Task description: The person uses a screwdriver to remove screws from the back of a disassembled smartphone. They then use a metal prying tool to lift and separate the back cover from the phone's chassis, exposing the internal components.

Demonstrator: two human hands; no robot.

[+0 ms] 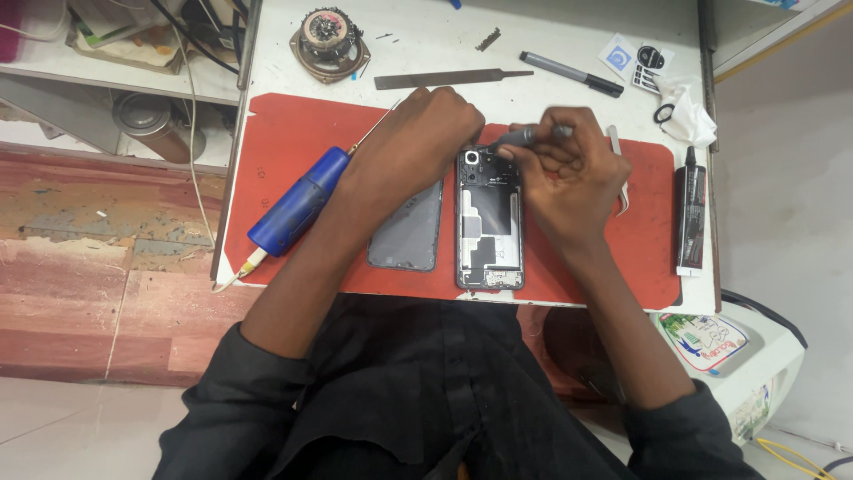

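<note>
The opened black smartphone [490, 218] lies near the front edge of the red rubber mat [284, 133]. The left hand [418, 142] is closed and presses on its top, probably to steady it. The right hand [569, 173] pinches a slim grey screwdriver [533, 135] there. The grey back cover [407, 229] lies just beside.

Far of my hands a file [453, 78] bars the way; left, the blue tool [298, 203]; the mat's [649, 240] right side lies open.
</note>
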